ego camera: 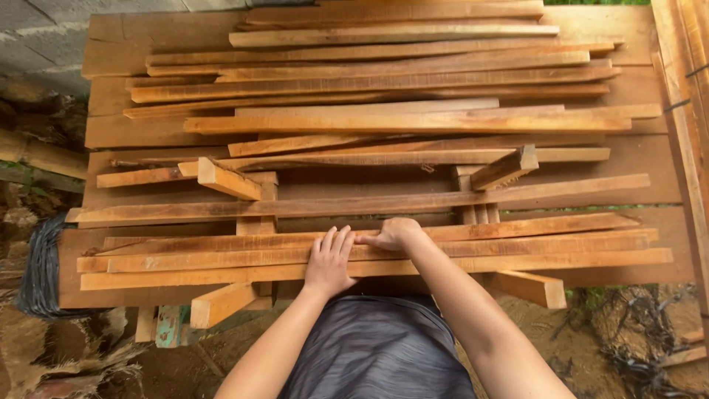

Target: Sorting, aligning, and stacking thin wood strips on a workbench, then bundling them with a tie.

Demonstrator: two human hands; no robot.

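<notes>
Outdoors, over bare earth and scattered debris, a rough plank table (111, 292) is carrying loose stacks of sawn wooden slats. On the near stack of slats (517, 251), the left hand (329, 260) is lying palm down, its fingers (334, 241) lying straight and close together, flat across the top slats and gripping nothing. Just beside it, the right hand (393, 235) is resting with its fingers curled and pointing left, fingertips touching the edge of an upper slat close to the left fingertips; whether they are pinching that slat cannot be told. Both forearms are reaching forward from the body, the right one coming in at a slant from the lower right, the left one rising from the lower middle.

Outward, the near stack is lying crosswise on short wooden blocks (221, 303) whose ends are sticking out past the table's front edge. Beyond the hands, a single long slat (369, 203) is lying apart, with bare table planks showing on either side of it. Farther back, a larger pile of slats (384, 81) is filling the far half. At the left edge, a coil of dark wire (40, 270) is hanging beside the table.
</notes>
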